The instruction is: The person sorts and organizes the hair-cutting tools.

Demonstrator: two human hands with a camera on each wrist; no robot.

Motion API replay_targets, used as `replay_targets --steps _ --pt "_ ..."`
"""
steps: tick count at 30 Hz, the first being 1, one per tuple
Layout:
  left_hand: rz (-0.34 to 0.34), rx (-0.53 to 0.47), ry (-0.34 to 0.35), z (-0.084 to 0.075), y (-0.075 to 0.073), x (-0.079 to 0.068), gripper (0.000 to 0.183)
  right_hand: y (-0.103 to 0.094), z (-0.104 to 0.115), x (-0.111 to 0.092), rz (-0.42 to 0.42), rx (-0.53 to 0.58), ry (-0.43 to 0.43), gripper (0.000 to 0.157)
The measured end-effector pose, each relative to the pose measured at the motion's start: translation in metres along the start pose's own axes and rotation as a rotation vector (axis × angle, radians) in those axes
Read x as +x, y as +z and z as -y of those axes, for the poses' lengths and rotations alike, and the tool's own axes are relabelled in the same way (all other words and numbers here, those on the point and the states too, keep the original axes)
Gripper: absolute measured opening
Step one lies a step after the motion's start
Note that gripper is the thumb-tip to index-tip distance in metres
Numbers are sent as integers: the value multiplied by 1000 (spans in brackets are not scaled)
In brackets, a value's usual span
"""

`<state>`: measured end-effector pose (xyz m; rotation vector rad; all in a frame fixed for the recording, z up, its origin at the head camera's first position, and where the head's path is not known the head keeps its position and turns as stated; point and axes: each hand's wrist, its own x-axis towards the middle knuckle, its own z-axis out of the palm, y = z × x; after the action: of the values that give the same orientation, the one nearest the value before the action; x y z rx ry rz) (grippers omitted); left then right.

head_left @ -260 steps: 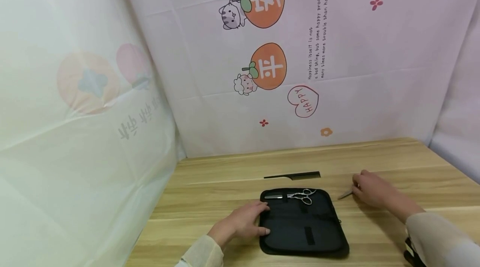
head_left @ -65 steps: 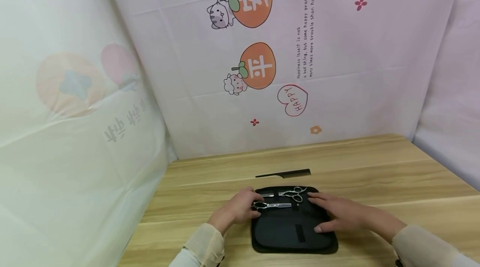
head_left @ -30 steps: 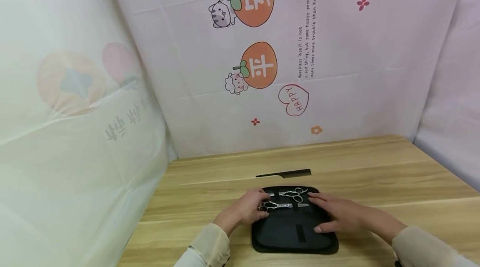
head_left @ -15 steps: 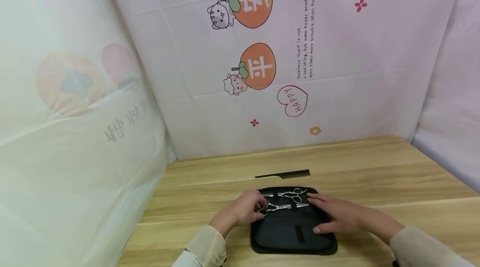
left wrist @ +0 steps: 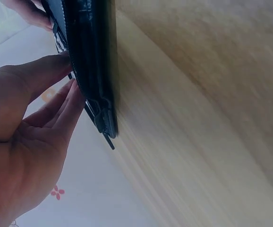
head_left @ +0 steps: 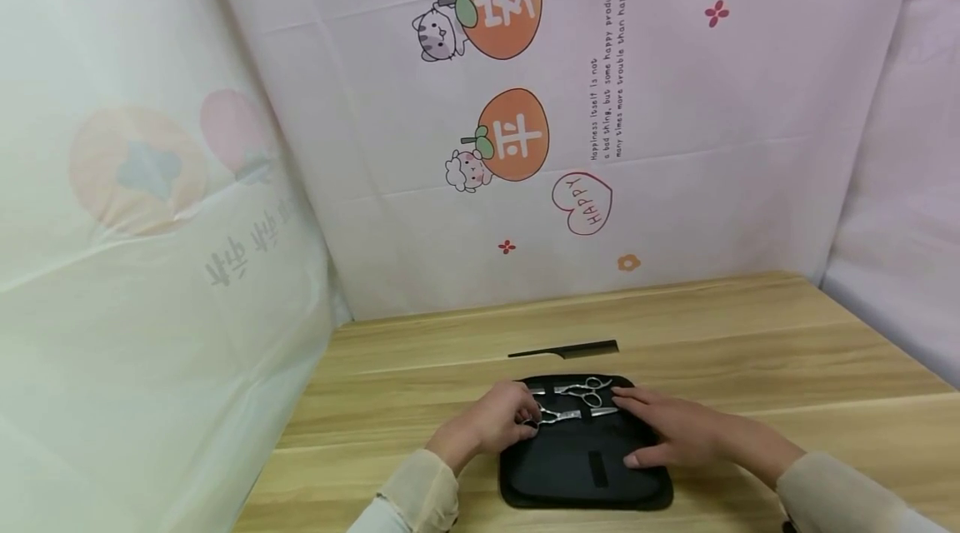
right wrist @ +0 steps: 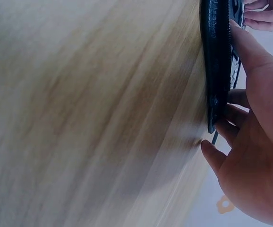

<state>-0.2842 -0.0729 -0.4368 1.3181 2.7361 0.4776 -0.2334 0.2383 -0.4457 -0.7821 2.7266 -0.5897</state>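
A black zip case [head_left: 585,466] lies spread out on the table. Silver scissors [head_left: 588,391] sit under a strap near its far edge, handles to the right. Below them lies a second pair, the nearer scissors [head_left: 562,416], with its blades under another strap and its tip showing beyond. My left hand [head_left: 495,416] pinches that pair's handles at the case's left edge; the fingers partly hide the finger rings. On the case's right edge rests my right hand [head_left: 682,429], fingers extended, thumb on the black surface. Both wrist views show the case edge-on, with the scissors mostly hidden.
A black tail comb [head_left: 570,349] lies on the wooden table [head_left: 420,350] just beyond the case. An unused strap [head_left: 597,469] is on the near part of the case. Printed white cloth [head_left: 675,183] hangs behind the table and at both sides.
Since 2.2 s ago the nearer scissors have slid right, their tip passing under the strap, and my left fingers have curled in. Earlier, my right hand held a pointed metal thing off the case.
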Motion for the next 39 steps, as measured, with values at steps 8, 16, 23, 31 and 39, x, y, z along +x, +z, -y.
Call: replay_targets --steps 8,16,23,31,39 --pt "-4 37 17 -5 1 7 12 -1 -2 0 1 -24 0 93" --pt "19 75 11 -14 3 18 14 0 -4 1 -16 -53 -11 94" --pt "29 54 -28 -15 6 21 15 1 -5 2 -18 -60 -12 93" --pt "33 51 -33 -14 7 21 14 2 -4 2 -20 -53 -9 93" --pt "40 35 -45 -11 6 21 14 2 -1 1 -28 -59 -17 93"
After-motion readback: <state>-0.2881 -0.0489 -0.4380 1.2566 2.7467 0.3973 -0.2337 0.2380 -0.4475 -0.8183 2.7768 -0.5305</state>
